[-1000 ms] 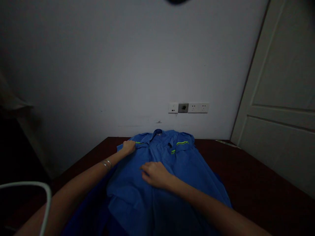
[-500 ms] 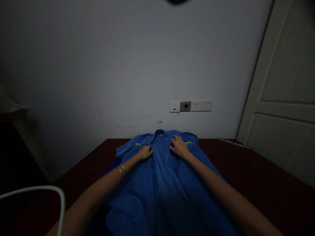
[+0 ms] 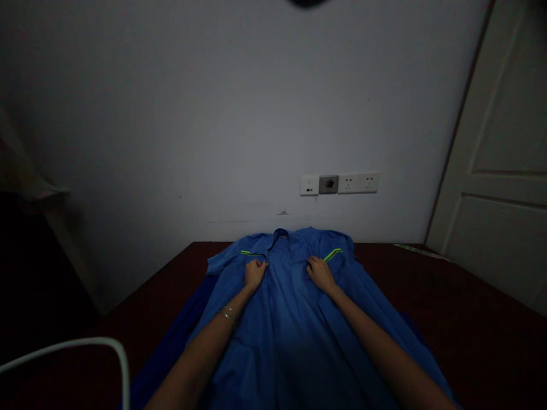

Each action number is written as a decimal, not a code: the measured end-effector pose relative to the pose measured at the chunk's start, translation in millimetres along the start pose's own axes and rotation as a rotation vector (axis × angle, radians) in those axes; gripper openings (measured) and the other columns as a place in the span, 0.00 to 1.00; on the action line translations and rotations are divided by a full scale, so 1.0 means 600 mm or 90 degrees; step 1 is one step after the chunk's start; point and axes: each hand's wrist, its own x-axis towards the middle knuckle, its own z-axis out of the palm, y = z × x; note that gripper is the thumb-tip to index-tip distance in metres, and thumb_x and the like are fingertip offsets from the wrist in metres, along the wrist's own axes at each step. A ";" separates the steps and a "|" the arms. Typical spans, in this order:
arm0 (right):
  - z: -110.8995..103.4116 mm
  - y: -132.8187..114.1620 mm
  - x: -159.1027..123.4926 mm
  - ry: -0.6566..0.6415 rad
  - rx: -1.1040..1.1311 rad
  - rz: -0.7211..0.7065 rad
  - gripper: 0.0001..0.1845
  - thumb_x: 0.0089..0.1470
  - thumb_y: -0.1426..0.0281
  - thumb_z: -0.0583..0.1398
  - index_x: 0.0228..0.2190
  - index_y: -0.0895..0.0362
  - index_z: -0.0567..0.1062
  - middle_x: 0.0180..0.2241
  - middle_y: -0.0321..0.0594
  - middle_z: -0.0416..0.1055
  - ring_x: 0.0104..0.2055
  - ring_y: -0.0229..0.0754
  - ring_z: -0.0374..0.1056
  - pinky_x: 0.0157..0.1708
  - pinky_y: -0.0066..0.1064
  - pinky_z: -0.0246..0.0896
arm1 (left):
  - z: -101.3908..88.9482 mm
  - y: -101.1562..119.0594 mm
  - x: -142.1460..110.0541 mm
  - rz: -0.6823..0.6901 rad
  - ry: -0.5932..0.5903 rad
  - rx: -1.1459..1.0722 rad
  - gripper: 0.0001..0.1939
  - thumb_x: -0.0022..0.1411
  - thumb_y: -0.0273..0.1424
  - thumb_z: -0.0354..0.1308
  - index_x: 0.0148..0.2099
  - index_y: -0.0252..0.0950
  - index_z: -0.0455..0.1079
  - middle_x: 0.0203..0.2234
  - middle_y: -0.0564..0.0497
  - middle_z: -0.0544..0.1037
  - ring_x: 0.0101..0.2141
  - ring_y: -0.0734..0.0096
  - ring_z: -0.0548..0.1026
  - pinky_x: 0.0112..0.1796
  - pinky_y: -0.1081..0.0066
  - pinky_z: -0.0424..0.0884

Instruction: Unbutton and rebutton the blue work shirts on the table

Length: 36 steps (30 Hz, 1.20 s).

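A blue short-sleeved shirt lies front up with its front parted and its collar toward the wall. Yellow-green stripes cross both sides of the chest. My left hand, with bracelets at the wrist, is closed on the shirt's left front edge just below the stripe. On the opposite front edge my right hand pinches the cloth beside the other stripe. Darker blue cloth shows from under the shirt along its left side.
The dark red-brown table meets a pale wall behind the collar. Sockets and a switch are set in that wall. A white cable curves across the lower left. At right stands a panelled door.
My right hand has moved down and outward, drawing the right front edge away from the middle. My left hand's fingers have closed on the left edge. The view has shifted slightly.
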 end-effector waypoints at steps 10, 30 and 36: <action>0.007 0.004 -0.001 0.025 0.072 -0.007 0.22 0.52 0.74 0.48 0.49 0.63 0.63 0.48 0.48 0.64 0.49 0.44 0.58 0.49 0.31 0.48 | -0.012 0.019 -0.047 0.033 -0.013 0.068 0.17 0.58 0.40 0.46 0.41 0.35 0.69 0.38 0.44 0.72 0.37 0.65 0.71 0.33 0.73 0.64; -0.069 0.010 0.007 -0.007 0.041 -0.004 0.14 0.51 0.72 0.52 0.39 0.62 0.71 0.41 0.50 0.65 0.45 0.44 0.59 0.44 0.29 0.51 | -0.023 0.019 0.020 -0.156 -0.099 -0.182 0.11 0.53 0.31 0.51 0.32 0.29 0.72 0.21 0.49 0.74 0.18 0.75 0.70 0.18 0.78 0.62; -0.078 -0.097 -0.039 -0.095 0.264 -0.123 0.17 0.48 0.76 0.51 0.40 0.60 0.71 0.33 0.42 0.71 0.35 0.38 0.66 0.36 0.24 0.55 | -0.046 0.043 0.033 -0.142 -0.122 -0.223 0.10 0.53 0.30 0.49 0.31 0.28 0.69 0.19 0.52 0.71 0.14 0.81 0.65 0.17 0.80 0.60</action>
